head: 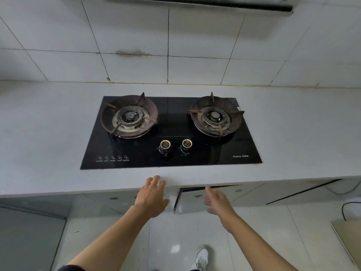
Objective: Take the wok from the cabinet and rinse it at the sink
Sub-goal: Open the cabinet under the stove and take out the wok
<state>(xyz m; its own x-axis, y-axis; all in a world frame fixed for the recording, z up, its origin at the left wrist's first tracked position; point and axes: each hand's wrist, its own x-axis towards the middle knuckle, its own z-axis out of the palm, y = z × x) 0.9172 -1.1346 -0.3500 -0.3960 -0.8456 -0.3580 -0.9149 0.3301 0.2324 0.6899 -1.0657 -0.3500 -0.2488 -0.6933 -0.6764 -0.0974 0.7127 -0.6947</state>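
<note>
Countertop (58, 178) overhead; I see cabinet door (195, 200) ajar just beyond my right hand (218, 202), nearer than left hand (152, 196); both empty, fingers relaxed.

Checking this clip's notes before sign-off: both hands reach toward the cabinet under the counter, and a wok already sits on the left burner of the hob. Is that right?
Not quite. The head view shows the left burner bare, with no wok anywhere in sight. The rest holds: the left hand and right hand reach open toward the cabinet door under the counter.
</note>
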